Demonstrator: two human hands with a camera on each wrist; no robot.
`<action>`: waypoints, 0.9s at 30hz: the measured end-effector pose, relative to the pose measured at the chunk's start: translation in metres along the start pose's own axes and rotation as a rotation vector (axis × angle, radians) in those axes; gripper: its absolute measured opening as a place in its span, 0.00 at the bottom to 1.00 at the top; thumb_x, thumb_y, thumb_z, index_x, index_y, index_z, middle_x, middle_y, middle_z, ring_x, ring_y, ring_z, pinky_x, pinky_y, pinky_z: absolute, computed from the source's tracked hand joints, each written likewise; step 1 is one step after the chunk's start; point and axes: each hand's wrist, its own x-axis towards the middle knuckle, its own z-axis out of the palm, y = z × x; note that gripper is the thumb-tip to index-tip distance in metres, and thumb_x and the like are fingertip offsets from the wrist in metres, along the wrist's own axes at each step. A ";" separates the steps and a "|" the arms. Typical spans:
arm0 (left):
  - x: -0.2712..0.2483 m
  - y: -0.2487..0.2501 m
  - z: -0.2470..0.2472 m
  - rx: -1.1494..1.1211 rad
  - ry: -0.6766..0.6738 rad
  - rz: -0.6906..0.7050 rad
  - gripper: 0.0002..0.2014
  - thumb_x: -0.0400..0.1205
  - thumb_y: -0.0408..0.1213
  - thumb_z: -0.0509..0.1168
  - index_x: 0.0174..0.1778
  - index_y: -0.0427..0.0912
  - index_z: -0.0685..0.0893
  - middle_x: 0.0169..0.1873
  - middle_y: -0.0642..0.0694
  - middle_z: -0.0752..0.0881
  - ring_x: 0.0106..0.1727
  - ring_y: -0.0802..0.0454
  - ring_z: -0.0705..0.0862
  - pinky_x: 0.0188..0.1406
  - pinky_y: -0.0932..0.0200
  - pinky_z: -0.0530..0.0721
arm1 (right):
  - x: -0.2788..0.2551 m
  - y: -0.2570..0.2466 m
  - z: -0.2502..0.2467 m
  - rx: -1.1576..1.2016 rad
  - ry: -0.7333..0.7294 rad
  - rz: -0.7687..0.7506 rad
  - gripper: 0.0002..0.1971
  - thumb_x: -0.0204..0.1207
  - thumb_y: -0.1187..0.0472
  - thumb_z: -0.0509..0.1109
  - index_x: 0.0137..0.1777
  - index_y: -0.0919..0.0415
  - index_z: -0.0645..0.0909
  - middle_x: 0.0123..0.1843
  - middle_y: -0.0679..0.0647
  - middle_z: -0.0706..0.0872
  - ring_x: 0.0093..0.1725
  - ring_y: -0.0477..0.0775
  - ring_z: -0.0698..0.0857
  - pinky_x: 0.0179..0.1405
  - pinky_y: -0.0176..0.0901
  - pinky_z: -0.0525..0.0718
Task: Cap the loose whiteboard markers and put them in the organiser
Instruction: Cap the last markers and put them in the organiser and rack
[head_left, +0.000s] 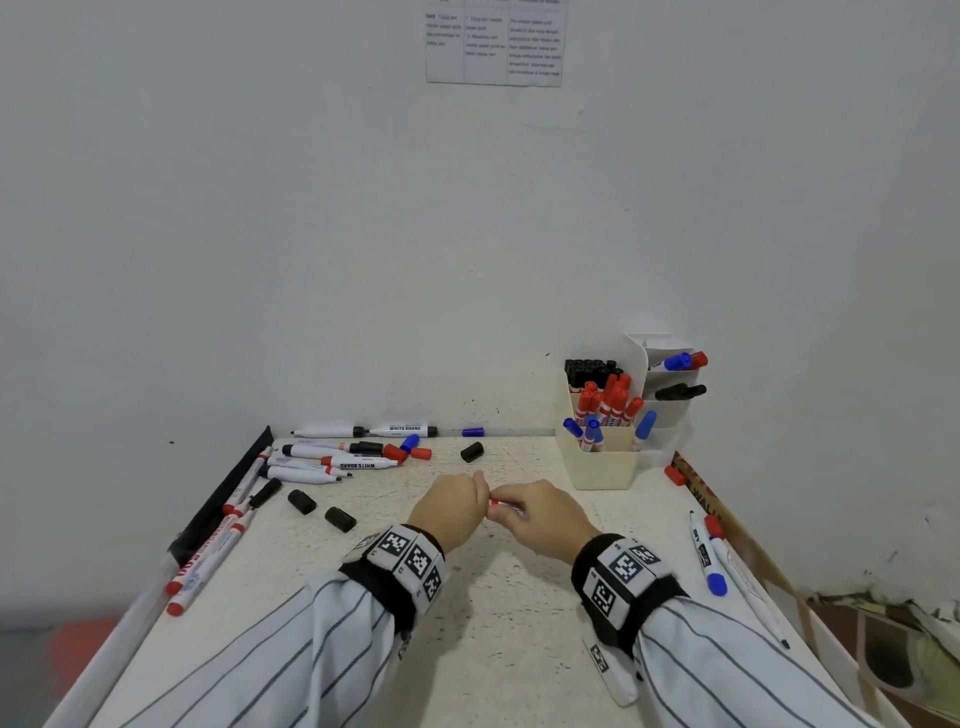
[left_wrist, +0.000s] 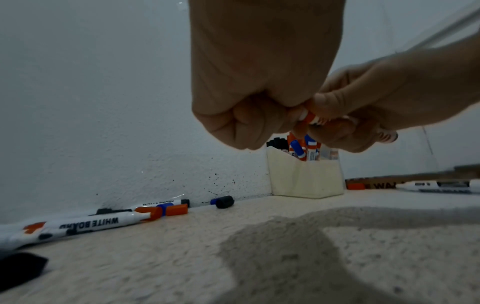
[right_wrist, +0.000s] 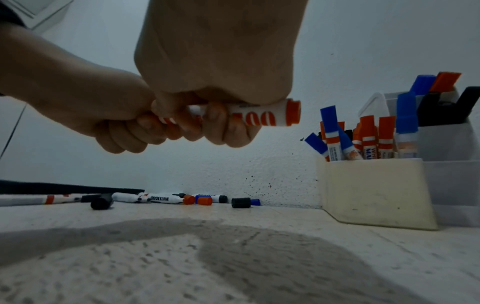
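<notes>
Both hands met above the middle of the white table (head_left: 498, 623), just off its surface. Right hand (head_left: 540, 514) wrapped round the barrel of a red whiteboard marker (right_wrist: 262, 114), fingers curled under it, its red end sticking out to the right in the right wrist view. Left hand (head_left: 449, 512) closed in a fist at the marker's other end, probably on the red cap (left_wrist: 310, 118), though the fingers hide most of it. Cream organiser (head_left: 602, 462) at the far right against the wall, packed with capped black, red and blue markers. Loose markers (head_left: 337, 460) and black caps (head_left: 340, 518) scattered at the far left. Blue marker (head_left: 709, 564) lying near the right edge.
</notes>
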 end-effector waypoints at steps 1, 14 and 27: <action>-0.001 -0.003 0.001 -0.009 -0.001 0.012 0.27 0.86 0.25 0.48 0.79 0.23 0.45 0.64 0.30 0.75 0.63 0.36 0.77 0.60 0.49 0.76 | 0.001 0.001 0.002 0.036 -0.025 0.008 0.11 0.80 0.50 0.63 0.51 0.51 0.86 0.40 0.52 0.86 0.41 0.54 0.81 0.38 0.43 0.75; -0.007 -0.028 -0.015 -0.431 -0.068 -0.134 0.25 0.88 0.50 0.38 0.68 0.39 0.72 0.57 0.37 0.81 0.57 0.42 0.81 0.57 0.51 0.77 | 0.028 -0.016 0.010 0.058 -0.174 0.052 0.13 0.85 0.49 0.54 0.62 0.50 0.77 0.41 0.52 0.82 0.42 0.52 0.81 0.48 0.47 0.79; -0.033 -0.159 -0.036 0.264 0.134 -0.876 0.19 0.86 0.36 0.49 0.74 0.40 0.66 0.70 0.39 0.69 0.71 0.40 0.70 0.69 0.45 0.70 | 0.084 -0.010 -0.046 0.283 0.477 0.132 0.14 0.82 0.63 0.61 0.64 0.67 0.68 0.51 0.57 0.77 0.49 0.58 0.80 0.48 0.48 0.78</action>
